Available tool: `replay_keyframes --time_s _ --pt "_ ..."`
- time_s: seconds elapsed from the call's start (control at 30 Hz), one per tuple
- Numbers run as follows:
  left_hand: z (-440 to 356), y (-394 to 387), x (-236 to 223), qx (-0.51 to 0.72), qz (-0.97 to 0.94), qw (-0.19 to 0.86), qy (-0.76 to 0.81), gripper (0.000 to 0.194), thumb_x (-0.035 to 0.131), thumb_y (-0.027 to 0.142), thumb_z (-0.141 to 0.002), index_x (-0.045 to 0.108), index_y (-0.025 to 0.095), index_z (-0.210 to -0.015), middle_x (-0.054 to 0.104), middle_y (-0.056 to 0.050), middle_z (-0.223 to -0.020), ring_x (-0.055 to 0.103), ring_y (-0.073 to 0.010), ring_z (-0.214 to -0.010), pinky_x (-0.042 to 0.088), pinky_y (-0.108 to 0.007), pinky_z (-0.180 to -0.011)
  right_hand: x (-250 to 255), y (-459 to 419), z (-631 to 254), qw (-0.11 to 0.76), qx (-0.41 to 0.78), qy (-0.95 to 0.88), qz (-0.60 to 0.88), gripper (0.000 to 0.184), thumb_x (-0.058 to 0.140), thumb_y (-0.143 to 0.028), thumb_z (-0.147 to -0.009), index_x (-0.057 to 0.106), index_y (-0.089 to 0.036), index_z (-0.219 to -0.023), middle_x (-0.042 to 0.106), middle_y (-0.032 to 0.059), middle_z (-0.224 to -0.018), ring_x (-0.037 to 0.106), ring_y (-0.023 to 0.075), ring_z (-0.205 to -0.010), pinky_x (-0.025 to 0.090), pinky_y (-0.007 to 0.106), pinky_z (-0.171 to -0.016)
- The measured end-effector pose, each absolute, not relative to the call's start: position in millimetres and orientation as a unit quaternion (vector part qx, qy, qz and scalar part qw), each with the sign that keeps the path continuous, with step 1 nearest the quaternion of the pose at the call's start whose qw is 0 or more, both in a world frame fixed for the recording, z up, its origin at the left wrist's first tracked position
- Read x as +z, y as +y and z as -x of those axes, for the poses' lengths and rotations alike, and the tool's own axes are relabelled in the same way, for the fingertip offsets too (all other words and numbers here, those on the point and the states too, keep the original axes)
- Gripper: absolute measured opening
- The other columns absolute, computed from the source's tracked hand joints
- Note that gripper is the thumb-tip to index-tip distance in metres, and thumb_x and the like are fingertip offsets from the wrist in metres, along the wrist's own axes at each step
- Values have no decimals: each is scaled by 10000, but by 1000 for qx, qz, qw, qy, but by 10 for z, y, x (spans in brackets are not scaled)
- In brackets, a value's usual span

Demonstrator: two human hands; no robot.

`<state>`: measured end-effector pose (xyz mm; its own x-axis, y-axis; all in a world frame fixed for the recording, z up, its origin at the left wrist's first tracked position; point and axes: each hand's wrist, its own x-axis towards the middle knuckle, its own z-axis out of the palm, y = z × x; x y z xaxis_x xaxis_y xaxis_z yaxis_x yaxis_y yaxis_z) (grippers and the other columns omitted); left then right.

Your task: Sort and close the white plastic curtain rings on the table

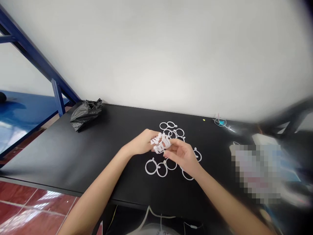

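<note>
A bunch of white rings (162, 143), gathered side by side, is held up over the black table. My left hand (143, 142) is closed around the left side of this bunch, its fingertips hidden behind the rings. From the right, the curved fingers and thumb of my right hand (183, 154) grip the bunch's edge. Loose white rings with small knobs, like curtain rings, lie on the table around both hands. Among them are a ring (151, 167) and another ring (162, 170) in front, and a ring (180, 132) behind.
A crumpled black plastic bag (86, 112) rests at the back left of the black table (107, 130). Near the wall, at the back right, lies a clear item with blue marks (220, 122). A blurred, pixelated package (256, 173) occupies the right side. Blue metal framing (36, 49) rises at left.
</note>
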<state>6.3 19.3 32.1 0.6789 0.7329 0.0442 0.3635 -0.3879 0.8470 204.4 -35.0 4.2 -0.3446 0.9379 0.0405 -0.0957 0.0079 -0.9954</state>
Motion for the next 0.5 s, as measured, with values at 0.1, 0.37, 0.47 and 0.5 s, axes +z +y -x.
replay_keyframes --time_s 0.1,0.37,0.47,0.5 --pt "204 324 521 67 -835 361 410 152 404 69 -686 484 162 -597 574 20 -538 530 -106 -509 369 -209 -529 57 -252 -2108 486 538 -527 444 236 754 -330 -785 693 -206 -976 706 60 -1042 655 128 -710 579 300 -676" --pt "881 894 493 -180 -737 341 555 78 502 206 -687 515 167 -621 550 -19 -565 525 -145 -512 417 -234 -494 162 -52 -2329 538 500 -457 502 250 754 -383 -759 704 -186 -906 734 56 -963 642 109 -662 561 255 -617" --pt "978 977 451 -170 -726 340 573 163 542 326 -715 536 167 -752 575 -30 -645 546 -157 -554 460 -247 -508 156 12 -2440 551 461 -461 521 268 758 -393 -745 700 -182 -900 734 59 -950 642 113 -662 558 255 -611" --pt "996 983 449 -164 -721 343 579 228 555 369 -718 546 166 -822 594 -38 -683 559 -164 -576 478 -253 -520 148 34 -2480 549 450 -466 529 278 760 -398 -740 698 -181 -902 734 62 -947 641 115 -659 557 257 -610"
